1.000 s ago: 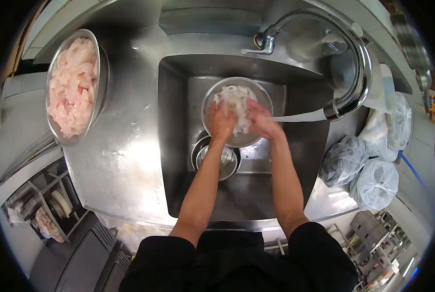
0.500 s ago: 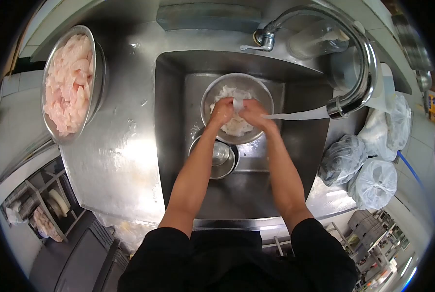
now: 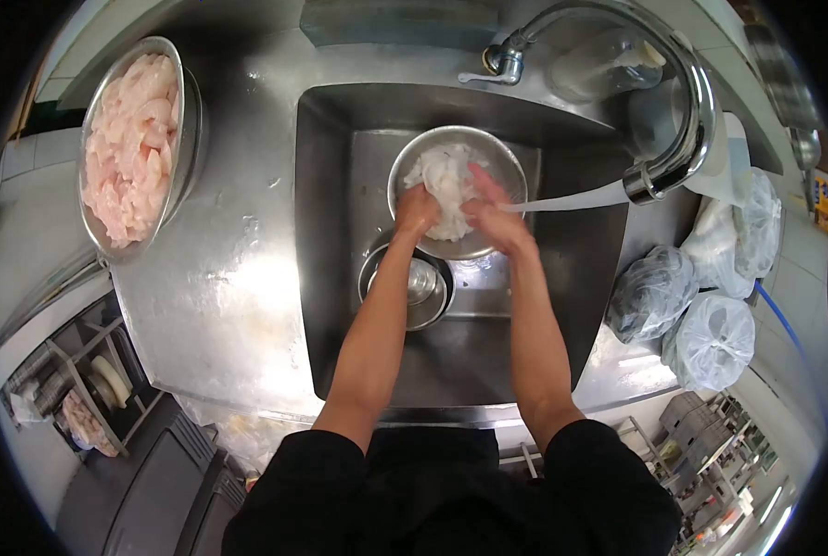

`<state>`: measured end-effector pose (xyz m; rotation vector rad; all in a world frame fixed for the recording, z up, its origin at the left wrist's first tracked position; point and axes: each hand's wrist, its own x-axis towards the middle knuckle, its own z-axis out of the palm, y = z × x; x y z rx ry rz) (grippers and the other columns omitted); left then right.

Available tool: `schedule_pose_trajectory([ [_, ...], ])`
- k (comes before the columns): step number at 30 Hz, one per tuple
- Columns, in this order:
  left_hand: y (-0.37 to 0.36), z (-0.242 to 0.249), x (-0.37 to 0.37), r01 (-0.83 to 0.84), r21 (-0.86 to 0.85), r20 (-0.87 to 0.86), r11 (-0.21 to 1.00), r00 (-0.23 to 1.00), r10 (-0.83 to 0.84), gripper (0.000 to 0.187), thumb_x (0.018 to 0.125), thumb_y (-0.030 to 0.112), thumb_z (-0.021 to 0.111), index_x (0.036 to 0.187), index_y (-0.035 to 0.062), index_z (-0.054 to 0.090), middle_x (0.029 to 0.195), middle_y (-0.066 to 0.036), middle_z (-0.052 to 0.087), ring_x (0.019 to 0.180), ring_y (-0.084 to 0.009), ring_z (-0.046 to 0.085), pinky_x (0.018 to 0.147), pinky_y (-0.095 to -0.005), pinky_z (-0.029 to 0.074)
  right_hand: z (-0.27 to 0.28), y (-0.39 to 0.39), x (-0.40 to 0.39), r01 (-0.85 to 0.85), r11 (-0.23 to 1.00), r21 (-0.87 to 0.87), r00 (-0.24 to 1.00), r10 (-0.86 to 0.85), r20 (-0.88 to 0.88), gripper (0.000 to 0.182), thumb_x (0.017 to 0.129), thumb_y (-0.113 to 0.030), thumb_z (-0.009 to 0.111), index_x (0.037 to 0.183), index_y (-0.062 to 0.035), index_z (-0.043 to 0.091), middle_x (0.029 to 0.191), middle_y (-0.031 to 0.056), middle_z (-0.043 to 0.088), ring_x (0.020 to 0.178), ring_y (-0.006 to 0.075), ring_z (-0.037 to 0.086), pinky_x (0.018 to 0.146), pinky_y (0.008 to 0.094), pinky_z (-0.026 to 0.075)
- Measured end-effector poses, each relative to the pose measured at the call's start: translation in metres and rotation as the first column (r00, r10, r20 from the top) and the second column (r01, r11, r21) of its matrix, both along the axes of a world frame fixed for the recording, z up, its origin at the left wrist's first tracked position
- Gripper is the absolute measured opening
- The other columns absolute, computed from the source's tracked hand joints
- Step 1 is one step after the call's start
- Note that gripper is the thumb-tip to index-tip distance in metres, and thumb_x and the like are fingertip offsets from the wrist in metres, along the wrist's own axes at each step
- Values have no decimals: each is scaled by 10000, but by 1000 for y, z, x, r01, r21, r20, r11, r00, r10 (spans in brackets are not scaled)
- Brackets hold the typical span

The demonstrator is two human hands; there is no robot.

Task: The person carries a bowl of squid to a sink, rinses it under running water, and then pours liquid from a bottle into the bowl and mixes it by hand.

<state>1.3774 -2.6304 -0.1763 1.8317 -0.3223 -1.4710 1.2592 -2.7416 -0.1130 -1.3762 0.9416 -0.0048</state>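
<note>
Inside the sink, a round metal bowl holds a pile of pale, whitish pieces. My left hand is at the pile's left side, its fingers curled down into the pieces and mostly hidden. On the right side of the pile, my right hand has its fingers spread, with the fingertips at the edge of the pieces. A stream of water runs from the curved faucet toward the bowl beside my right hand. Below the bowl, a smaller metal pot contains clear liquid.
On the left of the counter, a large metal bowl holds pink meat pieces. Several plastic bags sit right of the sink. A clear container stands behind it, near the faucet handle.
My hands have moved apart, and my right hand has opened its fingers. The pale pieces are now gathered higher in the bowl. The whole view has shifted slightly.
</note>
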Motion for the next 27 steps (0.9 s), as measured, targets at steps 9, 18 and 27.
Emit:
schedule_pose_trajectory([
  [9, -8, -52, -35, -693, 28, -363, 721, 665, 653, 572, 906, 357, 505, 1376, 59, 376, 1235, -199, 517, 1123, -339, 507, 959, -420, 393, -100, 15, 11, 542, 803, 249, 840, -505, -200, 603, 762, -188, 607, 1318, -28, 436, 1177, 102, 521, 1021, 278, 534, 857, 435, 465],
  [18, -32, -24, -3, -231, -26, 452, 973, 865, 217, 635, 802, 408, 626, 1324, 104, 431, 1283, -214, 492, 1185, -338, 475, 984, -400, 375, -42, -52, -6, -305, 802, -513, 877, 27, -479, 402, 744, -197, 606, 1117, -48, 600, 1227, 191, 538, 994, 358, 575, 773, 455, 498],
  [27, -44, -10, -9, -68, 187, 493, 980, 869, -34, 797, 709, 450, 714, 1366, 164, 365, 1289, -193, 462, 1215, -355, 431, 988, -445, 377, -156, -17, -61, -30, 616, -787, 903, -321, -285, 430, 876, -325, 546, 1114, 30, 498, 982, 303, 575, 920, 456, 564, 796, 493, 444],
])
